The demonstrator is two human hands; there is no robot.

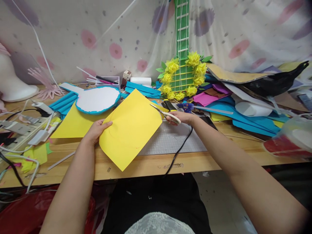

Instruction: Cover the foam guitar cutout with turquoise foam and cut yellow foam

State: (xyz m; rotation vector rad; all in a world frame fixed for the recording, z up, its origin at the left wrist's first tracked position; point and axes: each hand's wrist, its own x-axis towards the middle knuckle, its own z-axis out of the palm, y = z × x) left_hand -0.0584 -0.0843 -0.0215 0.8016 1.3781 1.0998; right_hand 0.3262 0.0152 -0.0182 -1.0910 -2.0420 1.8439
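A sheet of yellow craft paper [131,126] is held up at a slant over the table, with a faint curved line drawn on it. Its left edge is pinched by my left hand [97,130], thumb on top and fingers hidden behind. My right hand [179,117] grips scissors [170,116] with pale handles, their blades at the sheet's upper right edge. Below the sheet lies a grey gridded cutting mat [170,143]. Behind my right hand is a blue glue gun [185,106].
A white guitar-like shape with blue edging [97,100] lies on another yellow sheet [75,125]. A green piece with yellow paper flowers [180,78] leans on the curtain. Blue sheets [248,117] and a plastic tub [290,139] are at right. A power strip [26,130] with cables sits left.
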